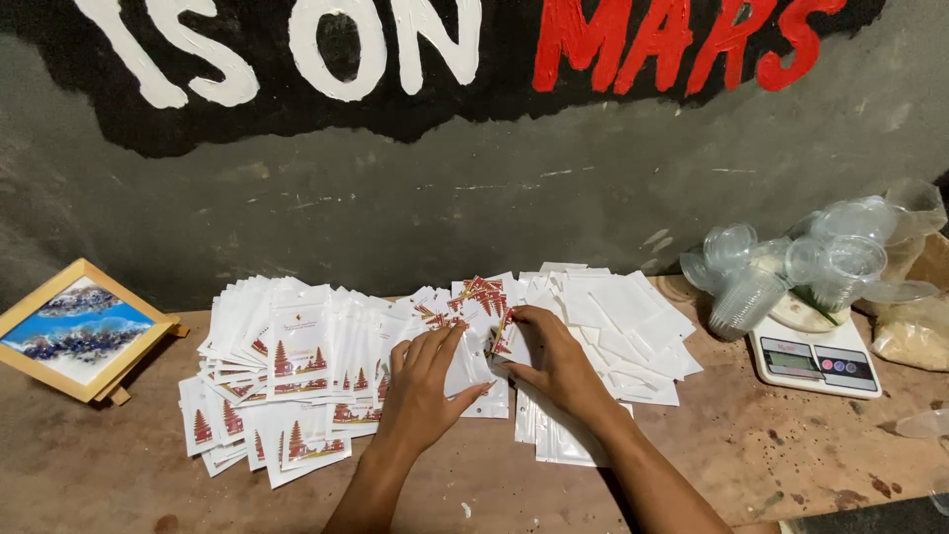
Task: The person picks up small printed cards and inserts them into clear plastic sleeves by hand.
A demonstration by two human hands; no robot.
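Many small white pouches with a red tower print lie spread over a brown wooden table (pixel 751 455). My left hand (pixel 425 381) pinches one white pouch (pixel 473 368) at the middle of the spread. My right hand (pixel 552 358) holds the edge of a printed pouch (pixel 506 336) just to the right of it. Both hands sit close together, almost touching. A pile of printed pouches (pixel 287 366) lies to the left of my hands. A stack of plain white pouches (pixel 623 316) lies to the right, partly under my right forearm.
A wood-framed blue and white picture (pixel 77 328) leans at the far left. At the right a white digital scale (pixel 816 358) carries clear plastic cups (pixel 781 267). A plastic bag of pale grains (pixel 914 331) sits beside it. A dark painted wall stands behind the table.
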